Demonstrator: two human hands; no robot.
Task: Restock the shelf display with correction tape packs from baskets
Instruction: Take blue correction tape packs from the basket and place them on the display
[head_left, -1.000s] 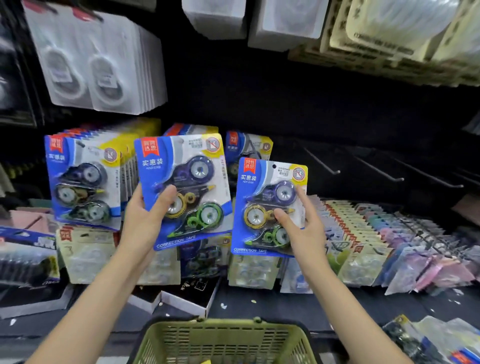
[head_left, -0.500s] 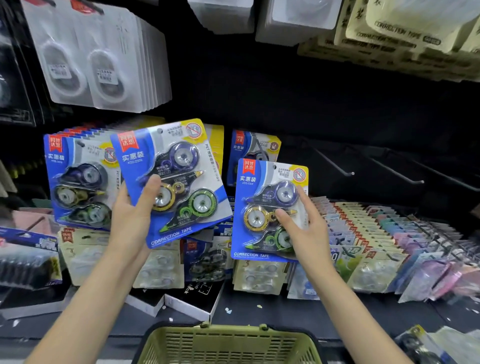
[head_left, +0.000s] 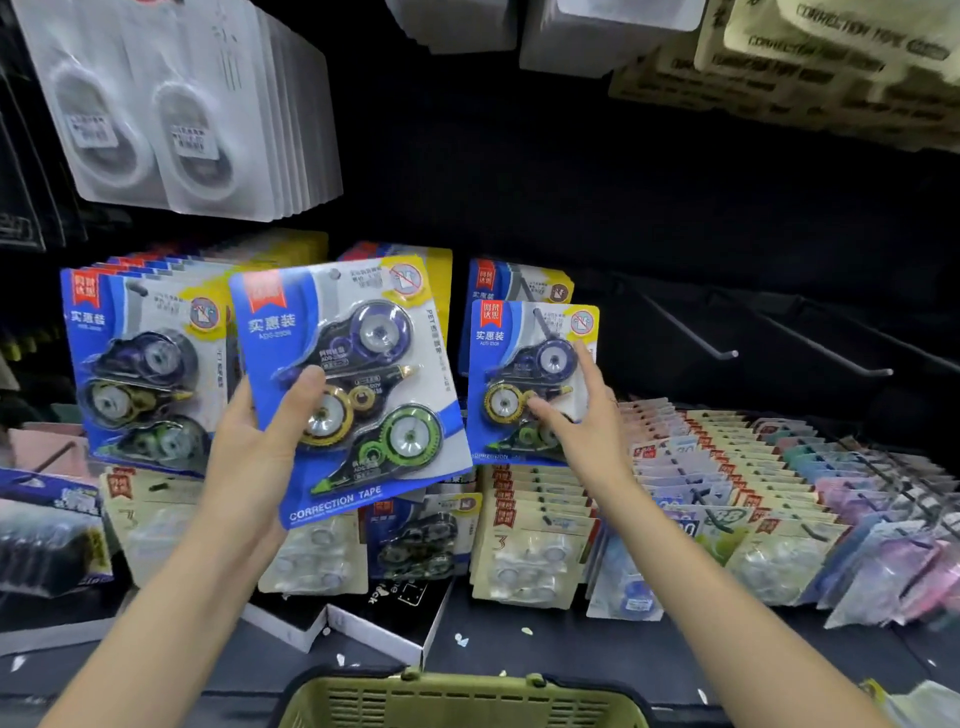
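Dark shelving (head_left: 597, 171) fills the view, with a black back panel and bare metal hooks (head_left: 691, 332) jutting out on the right. White blister cards (head_left: 176, 114) hang at upper left, and cream-coloured packs (head_left: 831, 62) hang at upper right. On the middle row a thick stack of blue correction tape packs (head_left: 145, 364) hangs at the left. The left hand (head_left: 254, 447) holds a loose blue pack (head_left: 348, 384) tilted in front of the shelf, its thumb curled over the front beside the yellow reel and the other fingers hidden behind the card. To the right, a second blue pack (head_left: 524, 379) hangs on a hook in front of another of the same kind (head_left: 514, 283). The right hand (head_left: 582, 426) is against it with straight, spread fingers (head_left: 587, 364), the thumb lying across the clear blister and the forefinger pointing up along the right edge; it touches the pack without gripping it. Below, rows of smaller cream and pastel tape cards (head_left: 727, 478) lean along the shelf, and black boxes (head_left: 384, 613) lie on the dark ledge. The rim of a green plastic basket (head_left: 457, 701) shows at the bottom edge, between the two forearms.
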